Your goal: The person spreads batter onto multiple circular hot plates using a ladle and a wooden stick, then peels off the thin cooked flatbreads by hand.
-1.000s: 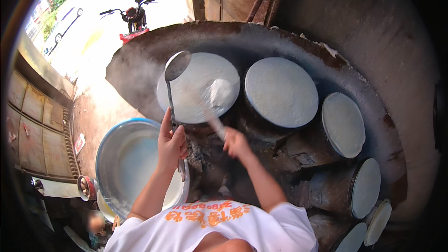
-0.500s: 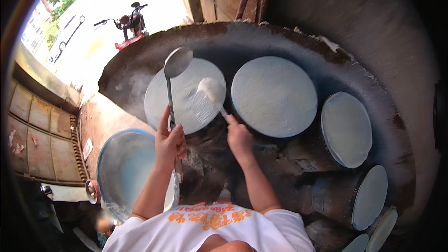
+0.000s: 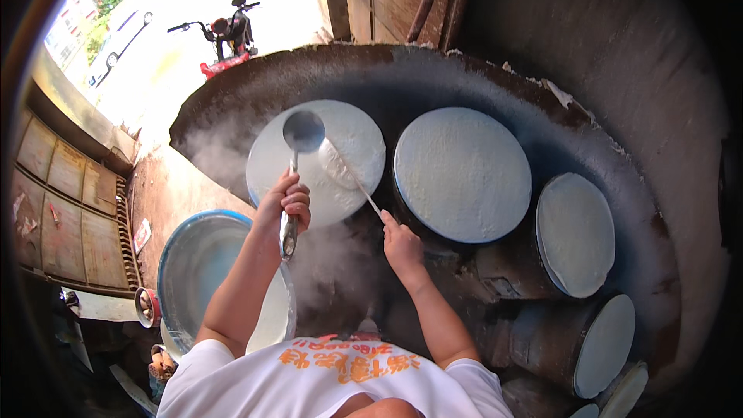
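Observation:
My left hand (image 3: 286, 205) is closed round the handle of a metal ladle (image 3: 303, 131), whose round bowl hangs over the left griddle. That round griddle (image 3: 267, 162) carries a wet, pale layer of batter. In my right hand (image 3: 403, 248) is the thin handle of a spreader (image 3: 337, 164); its batter-coated head meets the layer just right of the ladle. To the right sits a second round griddle (image 3: 463, 174), covered by a pale, even sheet.
A large blue-rimmed basin (image 3: 164, 286) of pale liquid stands at my lower left. More covered griddles, including one at the right (image 3: 575, 234), curve toward me. A dark curved wall (image 3: 433, 62) rises behind them. Steam drifts about the left griddle; a parked scooter (image 3: 224, 35) stands outside.
The ladle's bowl has come down and nearer, from the griddle's far edge to over the batter. My left fingers have wrapped round its handle. The spreader's head has shifted slightly, and steam has thickened.

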A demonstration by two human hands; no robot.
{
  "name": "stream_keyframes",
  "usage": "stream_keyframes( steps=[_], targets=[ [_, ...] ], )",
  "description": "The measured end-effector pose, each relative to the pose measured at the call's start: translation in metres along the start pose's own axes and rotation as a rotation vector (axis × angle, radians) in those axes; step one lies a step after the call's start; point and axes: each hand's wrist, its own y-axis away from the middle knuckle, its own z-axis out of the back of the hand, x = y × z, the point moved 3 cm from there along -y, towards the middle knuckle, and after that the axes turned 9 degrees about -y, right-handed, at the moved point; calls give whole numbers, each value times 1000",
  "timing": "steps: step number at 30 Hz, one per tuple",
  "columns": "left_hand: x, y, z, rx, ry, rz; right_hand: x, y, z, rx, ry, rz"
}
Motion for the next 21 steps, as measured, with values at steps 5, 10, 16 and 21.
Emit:
stream_keyframes(
  steps=[5, 10, 16, 21],
  targets=[
    [-1, -5, 5, -60, 80, 43, -18, -42, -1, -9, -43, 69],
    [-18, -19, 13, -29, -41, -91, 11, -10, 15, 57, -156, 112],
    [21, -34, 59, -147, -163, -204, 2, 76, -88, -58, -799, -316],
    [40, -48, 117, 688, 356, -117, 60, 41, -82, 75, -779, -130]
  ],
)
